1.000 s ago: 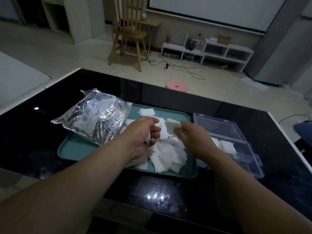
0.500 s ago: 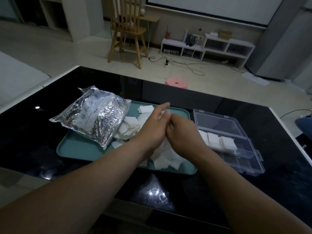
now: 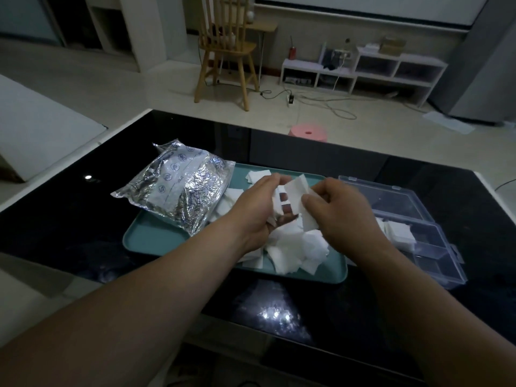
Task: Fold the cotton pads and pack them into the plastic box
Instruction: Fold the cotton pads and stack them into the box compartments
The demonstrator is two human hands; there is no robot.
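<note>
Your left hand (image 3: 259, 210) held one side of a pad (image 3: 296, 195), thumb on top and fingers curled under it. Your right hand (image 3: 340, 208) pinched the other side. The pad hung between them, over the pile (image 3: 293, 252) on the tray (image 3: 156, 236), and it looked bent but not yet folded flat. To fold it well, you needed to bring the edges together so the corners met, then press the crease. The box (image 3: 435, 255) sat open just right of the tray, with folded pads (image 3: 399, 233) in one part. The bag (image 3: 181, 191) lay on the tray's left.
</note>
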